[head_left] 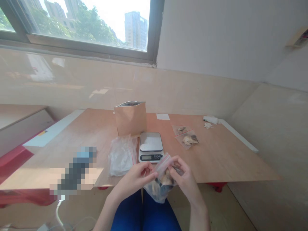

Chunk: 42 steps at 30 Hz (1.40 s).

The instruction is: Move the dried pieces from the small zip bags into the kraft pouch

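Observation:
Just over the table's front edge, a clear zip bag (160, 191) with pale and dark dried pieces inside hangs between my hands. My left hand (138, 178) pinches its upper left side, thumb and fingers together. On the other side, my right hand (181, 175) grips the bag near its zip strip. Directly behind the bag stands a kitchen scale (151, 146) with a bare silver plate and a small display. A stack of clear zip bags (121, 155) lies left of the scale. To the right rest two filled zip bags (189, 139), partly overlapping, with dried pieces inside.
An open-topped brown paper pouch (131, 120) stands behind the scale. A white paper slip (163, 116) lies near the wall, and crumpled white scraps (210, 120) lie at the back right. A blurred dark object (74, 170) with a white cable sits front left on the wooden table (228, 157).

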Motion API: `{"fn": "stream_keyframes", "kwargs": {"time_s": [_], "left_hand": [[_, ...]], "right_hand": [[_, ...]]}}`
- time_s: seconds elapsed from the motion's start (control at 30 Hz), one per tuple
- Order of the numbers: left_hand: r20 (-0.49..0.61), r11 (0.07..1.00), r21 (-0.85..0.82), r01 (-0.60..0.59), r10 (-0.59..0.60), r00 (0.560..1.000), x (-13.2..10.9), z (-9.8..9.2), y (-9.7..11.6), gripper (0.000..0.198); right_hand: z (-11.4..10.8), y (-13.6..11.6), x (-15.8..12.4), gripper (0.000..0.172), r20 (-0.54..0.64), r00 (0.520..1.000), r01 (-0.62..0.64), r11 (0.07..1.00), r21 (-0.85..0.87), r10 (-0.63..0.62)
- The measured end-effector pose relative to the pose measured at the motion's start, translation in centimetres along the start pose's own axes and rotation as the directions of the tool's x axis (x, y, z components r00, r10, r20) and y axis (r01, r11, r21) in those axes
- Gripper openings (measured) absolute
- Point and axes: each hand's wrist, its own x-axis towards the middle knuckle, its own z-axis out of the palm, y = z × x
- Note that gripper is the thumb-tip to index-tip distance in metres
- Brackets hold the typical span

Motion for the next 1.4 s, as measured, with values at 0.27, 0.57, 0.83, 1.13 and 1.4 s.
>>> {"fn": "stream_keyframes", "kwargs": {"time_s": [0.27, 0.57, 0.83, 1.13, 1.4], "left_hand": [[-0.355, 0.933, -0.353, -0.072, -0.062, 0.933, 0.7, 2.4, 0.5, 0.033], [-0.349, 0.851, -0.524, 0.023, -0.239, 0.906, 0.5, 3.3, 0.1, 0.046], [-0.381, 0.938, -0.345, -0.037, -0.104, 0.919, 1.0, 2.7, 0.0, 0.032], [-0.398, 0.956, -0.292, -0.019, -0.104, 0.911, 1.6, 2.7, -1.5, 0.029], [-0.556, 0.989, -0.149, 0.011, -0.094, 0.826, 0.6, -0.6, -1.3, 0.032]], "right_hand": [[4.9, 2.0, 1.5, 0.020, -0.403, 0.897, 0.103, 0.973, -0.206, -0.180], [6.6, 1.1, 0.9, 0.025, -0.003, 0.994, 0.110, 0.986, -0.125, -0.111], [6.7, 0.7, 0.8, 0.024, 0.021, 0.987, 0.160, 0.986, -0.044, -0.159], [7.3, 2.5, 1.6, 0.023, -0.052, 0.983, 0.167, 0.979, -0.119, -0.174], [3.6, 3.2, 3.2, 0.029, -0.450, 0.862, 0.178, 0.970, -0.166, -0.235]]}}
